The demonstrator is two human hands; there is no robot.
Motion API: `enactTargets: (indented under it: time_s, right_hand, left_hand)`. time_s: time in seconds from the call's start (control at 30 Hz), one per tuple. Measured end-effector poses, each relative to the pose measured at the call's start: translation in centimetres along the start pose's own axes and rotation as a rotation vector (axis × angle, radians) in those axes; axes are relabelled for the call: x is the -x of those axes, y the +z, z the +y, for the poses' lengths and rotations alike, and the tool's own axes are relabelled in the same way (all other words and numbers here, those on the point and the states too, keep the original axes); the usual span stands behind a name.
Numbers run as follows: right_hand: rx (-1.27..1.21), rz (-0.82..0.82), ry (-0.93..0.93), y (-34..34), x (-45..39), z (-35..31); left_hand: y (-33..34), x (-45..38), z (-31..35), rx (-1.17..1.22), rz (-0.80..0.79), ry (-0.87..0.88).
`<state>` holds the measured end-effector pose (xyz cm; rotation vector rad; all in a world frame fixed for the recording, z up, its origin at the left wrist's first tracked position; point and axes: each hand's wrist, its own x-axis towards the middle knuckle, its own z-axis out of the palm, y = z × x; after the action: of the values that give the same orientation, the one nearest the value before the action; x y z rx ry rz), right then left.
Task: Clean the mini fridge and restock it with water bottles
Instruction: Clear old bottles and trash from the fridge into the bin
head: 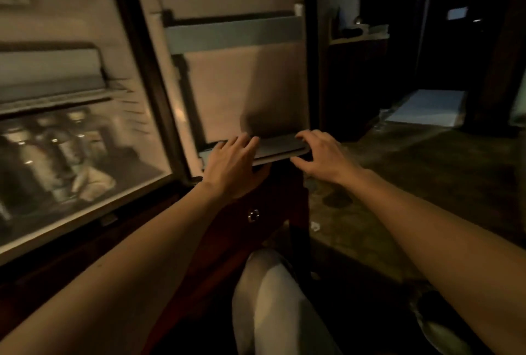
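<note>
Mini fridge (85, 115) is standing open at left in dim light, its cavity facing the camera; the fridge door (227, 69) is swinging out to the right of it, inner liner toward the viewer; an upper door rail (233, 34) is running across the door near the top, and a lower door shelf (280, 148) is sitting along its bottom edge; bottles (51, 155) are standing on the cavity floor at lower left, blurred, with a pale crumpled item (94, 181) lying just beside them, too smeared to identify; a wire shelf (57, 98) is crossing the cavity above them; left hand (234, 166) is resting over the left end of the lower door shelf, fingers spread across its top and thumb below, not clenched; right hand (321, 152) is touching the shelf's right end, fingers extended and loosely curled, not closed around it; a knee in pale trousers (267, 297) is showing at bottom centre.
</note>
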<state>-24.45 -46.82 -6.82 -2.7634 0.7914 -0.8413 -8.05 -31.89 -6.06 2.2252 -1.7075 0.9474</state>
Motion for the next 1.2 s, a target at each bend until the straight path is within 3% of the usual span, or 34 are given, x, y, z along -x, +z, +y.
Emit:
enactTargets:
  time_s: [0.53, 0.8, 1.2]
  right_hand:
    - [-0.193, -0.129, -0.502, 8.6, -7.6, -21.6]
    - [-0.231, -0.241, -0.599, 12.6, -9.8, -27.8]
    - [-0.38, -0.429, -0.623, 18.5, -15.0, -31.8]
  left_hand:
    - [-6.0, 12.9, -16.6, -0.212, -0.081, -0.441]
    - [-7.5, 18.7, -19.8, -0.238, -0.186, -0.693]
    - [-5.2, 19.6, -24.0, -0.261, -0.142, -0.79]
